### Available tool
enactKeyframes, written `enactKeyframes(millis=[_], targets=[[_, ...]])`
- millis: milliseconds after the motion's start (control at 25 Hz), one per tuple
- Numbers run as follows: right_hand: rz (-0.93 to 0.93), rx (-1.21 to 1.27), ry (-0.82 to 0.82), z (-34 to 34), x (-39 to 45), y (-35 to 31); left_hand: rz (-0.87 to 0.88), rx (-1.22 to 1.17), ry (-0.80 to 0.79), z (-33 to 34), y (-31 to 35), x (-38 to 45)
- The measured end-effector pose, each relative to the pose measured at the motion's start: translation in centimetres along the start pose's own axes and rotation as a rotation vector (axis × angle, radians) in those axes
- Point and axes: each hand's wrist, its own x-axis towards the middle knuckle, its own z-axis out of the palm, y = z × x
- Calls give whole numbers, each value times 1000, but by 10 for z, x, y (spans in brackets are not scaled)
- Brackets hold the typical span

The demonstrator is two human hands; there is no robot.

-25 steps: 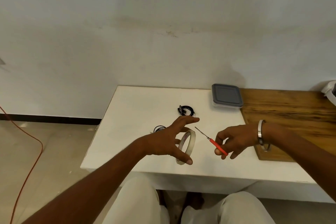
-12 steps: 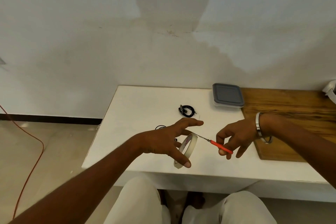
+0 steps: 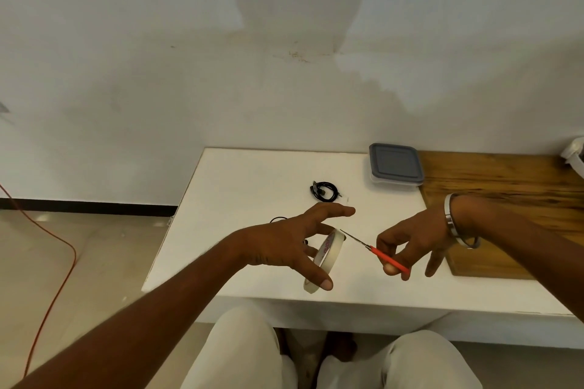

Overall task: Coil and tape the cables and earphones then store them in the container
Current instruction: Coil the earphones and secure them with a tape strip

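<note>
Landmark: I take the one tape roll (image 3: 325, 257) as my reference; it stands on edge above the near part of the white surface (image 3: 246, 186).
Left hand: my left hand (image 3: 284, 246) grips the tape roll, thumb at its lower rim and fingers curled over its upper side, with the index finger stretched out above it.
Right hand: my right hand (image 3: 414, 246) is just right of the tape roll and pinches one small tool (image 3: 374, 251) with an orange handle and thin metal blades, probably scissors; the tip meets the upper edge of the roll.
Bracelet: I count one metal bracelet (image 3: 453, 221) on the right wrist.
Cables: I count two dark bundles. One coiled cable (image 3: 324, 191) lies on the surface beyond the tape roll, apart from it. A second dark cable (image 3: 278, 219) shows only as a thin loop behind my left hand, so I cannot tell its shape.
Container: one clear container (image 3: 395, 169) with a grey lid on it sits at the back of the surface, beyond and to the right of the tape roll, well apart.
Board: one wooden board (image 3: 505, 186) lies right of the tape roll, touching the container's right side.
Floor: one orange cord (image 3: 60, 262) runs across the floor far left of the tape roll.
</note>
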Motion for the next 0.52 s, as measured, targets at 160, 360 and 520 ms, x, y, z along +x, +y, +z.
enactKeyframes(millis=[160,360,520], targets=[[-44,26,-24,0,1,-6,0,-2,-21,4,4,1],[-78,18,-4,-2,3,-4,6,-10,-15,4,3,2],[-112,-1,37,-4,6,-1,12,-10,-13,4,1,1]])
